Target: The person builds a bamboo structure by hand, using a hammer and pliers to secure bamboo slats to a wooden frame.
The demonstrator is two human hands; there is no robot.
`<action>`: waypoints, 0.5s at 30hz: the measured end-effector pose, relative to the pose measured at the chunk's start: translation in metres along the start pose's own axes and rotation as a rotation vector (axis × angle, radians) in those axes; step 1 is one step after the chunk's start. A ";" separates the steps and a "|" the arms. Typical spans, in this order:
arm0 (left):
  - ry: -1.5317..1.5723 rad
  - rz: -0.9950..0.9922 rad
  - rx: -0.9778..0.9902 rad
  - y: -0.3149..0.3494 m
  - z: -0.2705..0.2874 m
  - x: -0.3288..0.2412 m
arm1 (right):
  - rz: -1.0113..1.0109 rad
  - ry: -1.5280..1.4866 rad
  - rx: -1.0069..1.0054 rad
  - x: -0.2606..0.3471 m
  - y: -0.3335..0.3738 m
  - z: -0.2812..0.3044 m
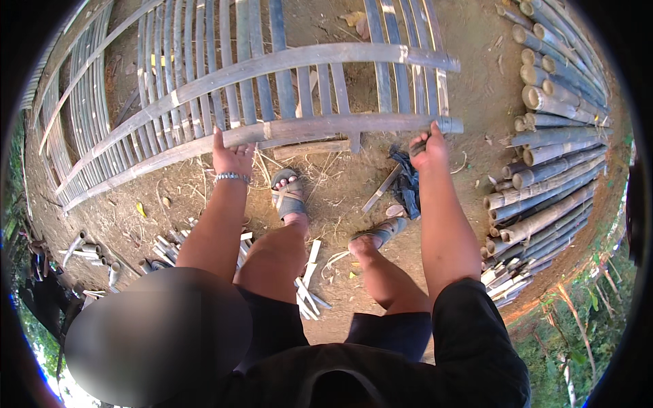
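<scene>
A bamboo lattice panel (272,88) of split slats and cross rails lies on the dirt in front of me. My left hand (230,156) rests on the nearest cross rail (326,128), fingers pressed against it; a metal bracelet circles that wrist. My right hand (428,149) is closed around a dark tool handle close to the right end of the same rail. A long knife blade (382,189) lies on the ground beside a dark cloth (408,182). My sandalled feet (289,197) stand just below the rail.
A stack of bamboo poles (551,156) lies along the right side. Short cut bamboo pieces (306,279) litter the ground near my legs, more at the lower left (88,255). Green plants edge the lower right.
</scene>
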State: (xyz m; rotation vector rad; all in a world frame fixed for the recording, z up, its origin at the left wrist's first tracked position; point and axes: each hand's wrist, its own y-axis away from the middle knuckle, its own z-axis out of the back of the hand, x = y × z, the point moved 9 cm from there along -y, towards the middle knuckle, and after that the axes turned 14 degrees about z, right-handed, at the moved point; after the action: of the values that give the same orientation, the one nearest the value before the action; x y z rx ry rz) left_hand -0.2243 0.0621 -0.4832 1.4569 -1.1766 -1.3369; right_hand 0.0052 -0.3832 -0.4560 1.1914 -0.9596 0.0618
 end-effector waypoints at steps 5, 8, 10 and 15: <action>-0.055 -0.090 -0.088 -0.049 -0.011 0.013 | -0.033 -0.111 0.123 -0.048 -0.061 0.016; -0.111 -0.138 -0.003 -0.068 -0.006 0.023 | 0.168 0.316 0.245 -0.065 -0.093 0.061; -0.118 -0.132 0.012 -0.078 -0.014 0.034 | 0.283 0.659 0.130 -0.075 -0.138 0.129; -0.139 -0.102 -0.052 -0.102 -0.003 0.040 | 0.956 1.297 -0.166 -0.051 -0.137 0.171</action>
State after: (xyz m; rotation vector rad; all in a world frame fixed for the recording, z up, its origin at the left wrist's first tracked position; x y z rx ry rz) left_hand -0.2102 0.0462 -0.5906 1.4221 -1.1595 -1.5481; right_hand -0.0584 -0.5560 -0.5854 0.2517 -0.2462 1.3149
